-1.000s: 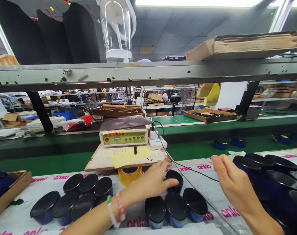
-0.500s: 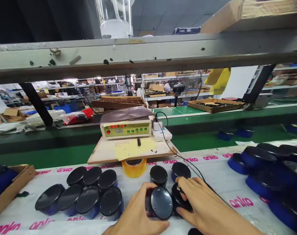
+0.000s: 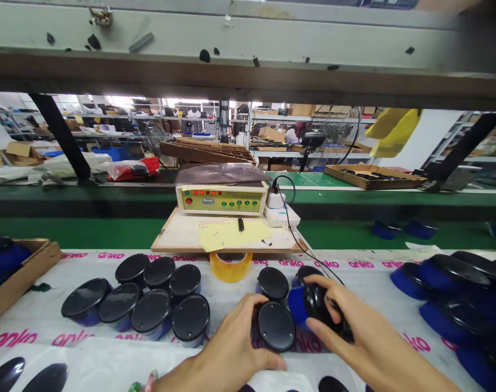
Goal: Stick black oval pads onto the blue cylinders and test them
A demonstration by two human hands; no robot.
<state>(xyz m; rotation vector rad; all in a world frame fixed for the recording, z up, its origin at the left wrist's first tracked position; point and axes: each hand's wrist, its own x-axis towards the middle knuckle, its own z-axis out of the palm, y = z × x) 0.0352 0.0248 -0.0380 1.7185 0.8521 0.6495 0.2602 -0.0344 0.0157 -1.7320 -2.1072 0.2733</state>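
My left hand (image 3: 235, 343) curls its thumb and fingers around an upright round housing with a black top (image 3: 276, 325), which stands on the white covered table. In my right hand (image 3: 349, 321), just to the right, is a second round housing with a blue body (image 3: 299, 306) and a black end. That one is tipped on its side, its blue part facing my left hand. Behind them stand two more black-topped housings, one (image 3: 273, 282) plain to see and the other (image 3: 307, 274) partly covered by my right fingers.
A group of black-topped housings (image 3: 151, 313) stands at left, and blue ones are piled (image 3: 452, 321) at right. A cardboard box (image 3: 31, 272) sits at the left edge. Behind are a tape roll (image 3: 230, 268), a control box (image 3: 223, 200) and a cable (image 3: 291, 226). A shelf beam (image 3: 248, 49) crosses above.
My right hand has raised its housing and tipped it sideways, so its blue body shows. The left hand stays around its housing. The view has tilted down, moving the shelf beam up.
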